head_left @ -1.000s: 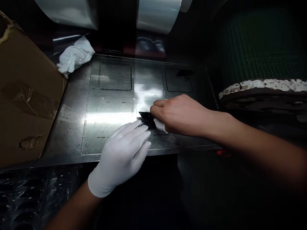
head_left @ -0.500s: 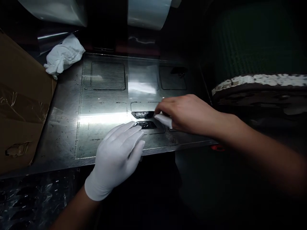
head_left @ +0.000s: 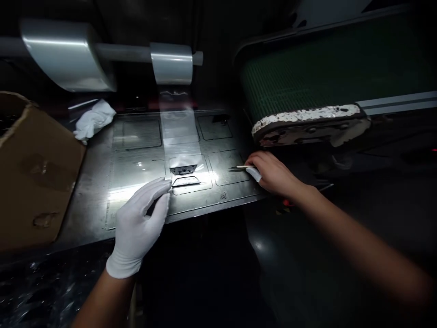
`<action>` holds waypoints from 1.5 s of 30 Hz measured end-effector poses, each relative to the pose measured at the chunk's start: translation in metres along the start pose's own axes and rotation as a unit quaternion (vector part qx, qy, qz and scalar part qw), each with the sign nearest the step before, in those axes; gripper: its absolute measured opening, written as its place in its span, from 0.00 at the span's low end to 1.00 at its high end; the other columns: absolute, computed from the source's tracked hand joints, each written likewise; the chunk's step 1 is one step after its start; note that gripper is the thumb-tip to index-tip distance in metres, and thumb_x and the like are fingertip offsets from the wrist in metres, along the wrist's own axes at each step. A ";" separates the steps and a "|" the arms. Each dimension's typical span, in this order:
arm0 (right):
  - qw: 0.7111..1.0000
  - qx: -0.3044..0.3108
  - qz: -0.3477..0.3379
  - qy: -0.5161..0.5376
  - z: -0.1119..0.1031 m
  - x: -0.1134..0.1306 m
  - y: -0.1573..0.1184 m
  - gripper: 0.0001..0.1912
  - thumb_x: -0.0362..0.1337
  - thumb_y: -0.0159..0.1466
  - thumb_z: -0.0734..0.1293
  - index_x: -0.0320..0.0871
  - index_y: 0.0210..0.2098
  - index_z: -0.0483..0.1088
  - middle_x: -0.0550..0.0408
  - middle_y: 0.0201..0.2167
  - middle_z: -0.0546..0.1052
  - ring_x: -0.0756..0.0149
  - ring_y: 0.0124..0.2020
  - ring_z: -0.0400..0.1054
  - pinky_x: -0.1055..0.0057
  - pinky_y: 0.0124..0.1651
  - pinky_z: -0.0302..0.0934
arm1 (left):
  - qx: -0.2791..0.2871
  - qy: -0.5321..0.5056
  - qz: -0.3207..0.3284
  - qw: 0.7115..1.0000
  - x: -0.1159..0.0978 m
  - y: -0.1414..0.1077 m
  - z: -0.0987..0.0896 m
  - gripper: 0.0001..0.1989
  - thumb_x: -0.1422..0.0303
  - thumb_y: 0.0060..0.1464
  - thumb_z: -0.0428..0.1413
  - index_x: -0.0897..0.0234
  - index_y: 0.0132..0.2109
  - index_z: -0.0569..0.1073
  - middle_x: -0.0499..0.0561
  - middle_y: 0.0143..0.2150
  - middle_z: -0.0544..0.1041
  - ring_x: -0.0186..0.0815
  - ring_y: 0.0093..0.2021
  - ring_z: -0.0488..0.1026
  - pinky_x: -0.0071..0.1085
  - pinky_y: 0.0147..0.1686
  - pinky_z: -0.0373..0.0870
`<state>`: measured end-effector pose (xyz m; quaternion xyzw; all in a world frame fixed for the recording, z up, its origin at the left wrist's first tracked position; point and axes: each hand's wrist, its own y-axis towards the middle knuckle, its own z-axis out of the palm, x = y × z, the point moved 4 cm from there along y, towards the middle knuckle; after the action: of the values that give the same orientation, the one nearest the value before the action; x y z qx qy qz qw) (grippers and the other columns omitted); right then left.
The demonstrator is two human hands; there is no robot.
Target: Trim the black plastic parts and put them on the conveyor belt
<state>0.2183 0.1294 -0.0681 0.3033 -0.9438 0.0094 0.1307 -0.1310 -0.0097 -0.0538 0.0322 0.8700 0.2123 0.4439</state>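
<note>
Two small black trapezoid parts lie on the metal work plate [head_left: 136,177], the upper one [head_left: 183,169] at the lower end of a clear film strip [head_left: 180,127], the lower one [head_left: 186,181] just below it. My left hand [head_left: 141,218], in a white glove, rests at the left end of the lower part, fingers extended and thumb apart. Farther right, my right hand [head_left: 273,173] pinches a thin pale stick [head_left: 242,166] that points left over the plate. White material covers a fingertip of that hand.
Film rolls [head_left: 172,64] hang on a bar at the back. A cardboard box [head_left: 41,177] stands at left, beside a crumpled white cloth [head_left: 95,119]. A green conveyor [head_left: 307,77] is at the back right. Clear plastic trays [head_left: 41,287] lie at lower left.
The view has shifted, showing more of the rolls and conveyor. My right hand has moved right, away from the black parts, and the stick is now visible. My left hand has drawn back slightly left.
</note>
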 end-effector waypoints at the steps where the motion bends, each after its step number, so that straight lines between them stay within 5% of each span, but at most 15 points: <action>1: 1.000 -0.013 -0.010 0.021 -0.001 0.003 0.001 0.11 0.33 0.69 0.63 0.42 0.49 0.74 0.43 0.49 0.78 0.48 0.49 0.73 0.51 0.52 0.70 | -0.010 0.009 -0.009 1.000 0.000 0.002 -0.005 0.11 0.70 0.66 0.61 0.57 0.53 0.83 0.49 0.54 0.85 0.42 0.58 0.81 0.43 0.62 0.79; 6: 0.985 -0.079 -0.108 0.109 -0.009 0.050 0.027 0.14 0.39 0.74 0.64 0.45 0.56 0.75 0.48 0.49 0.80 0.58 0.48 0.77 0.63 0.50 0.69 | 0.021 0.116 -0.007 0.993 0.013 0.032 -0.014 0.14 0.67 0.65 0.62 0.59 0.57 0.81 0.53 0.64 0.79 0.46 0.68 0.73 0.47 0.71 0.69; 12: 0.986 0.074 -0.143 -0.046 0.006 0.130 0.089 0.26 0.29 0.65 0.66 0.55 0.59 0.77 0.56 0.51 0.80 0.60 0.40 0.75 0.67 0.31 0.51 | 0.147 0.184 0.012 0.972 0.035 0.060 0.007 0.14 0.64 0.63 0.63 0.59 0.55 0.80 0.57 0.72 0.70 0.53 0.76 0.59 0.55 0.74 0.61; 17: 0.973 0.134 -0.161 -0.096 0.010 0.152 0.108 0.29 0.28 0.62 0.65 0.56 0.60 0.76 0.57 0.49 0.81 0.64 0.33 0.70 0.67 0.29 0.41 | 0.188 0.214 0.011 0.958 0.039 0.059 0.014 0.14 0.63 0.64 0.61 0.58 0.55 0.79 0.55 0.72 0.70 0.56 0.77 0.56 0.57 0.75 0.58; 22: 0.970 0.138 -0.162 -0.116 0.000 0.124 0.094 0.34 0.24 0.59 0.64 0.55 0.61 0.76 0.57 0.50 0.81 0.65 0.33 0.70 0.68 0.29 0.42 | 0.197 0.219 0.009 0.956 0.039 0.058 0.013 0.14 0.62 0.66 0.60 0.57 0.56 0.79 0.54 0.72 0.69 0.54 0.77 0.57 0.55 0.76 0.57; 28: 0.981 0.105 -0.095 -0.132 -0.024 0.040 0.039 0.35 0.22 0.56 0.63 0.54 0.58 0.78 0.58 0.49 0.81 0.63 0.37 0.73 0.68 0.30 0.51 | 0.199 0.205 0.004 0.958 0.040 0.059 0.010 0.14 0.62 0.65 0.60 0.58 0.56 0.79 0.55 0.73 0.68 0.53 0.77 0.55 0.54 0.76 0.57; 33: 0.996 0.029 -0.034 -0.074 -0.020 -0.014 -0.008 0.34 0.24 0.59 0.62 0.51 0.62 0.75 0.54 0.56 0.79 0.58 0.47 0.76 0.66 0.39 0.65 | 0.192 0.204 0.071 0.957 0.018 0.057 0.012 0.13 0.63 0.65 0.60 0.59 0.54 0.79 0.56 0.58 0.78 0.49 0.64 0.71 0.48 0.64 0.70; 38: 0.997 -0.078 -0.012 -0.011 0.009 -0.009 -0.015 0.41 0.21 0.54 0.61 0.41 0.67 0.71 0.45 0.57 0.77 0.50 0.57 0.71 0.58 0.57 0.68 | 0.261 0.332 0.190 0.886 -0.010 0.051 0.035 0.14 0.71 0.69 0.50 0.60 0.53 0.80 0.55 0.44 0.81 0.49 0.46 0.75 0.46 0.47 0.71; 45: 0.991 -0.130 -0.004 0.018 0.022 -0.003 -0.018 0.35 0.22 0.58 0.62 0.41 0.64 0.74 0.43 0.56 0.77 0.49 0.55 0.67 0.54 0.57 0.66 | 0.199 0.338 0.208 0.896 -0.011 0.046 0.039 0.13 0.80 0.58 0.53 0.64 0.44 0.80 0.58 0.41 0.81 0.49 0.43 0.76 0.46 0.45 0.73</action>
<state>0.2257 0.1145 -0.0914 0.2877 -0.9332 -0.1081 0.1862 -0.1005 0.0430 -0.0472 0.2265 0.9651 0.1208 0.0527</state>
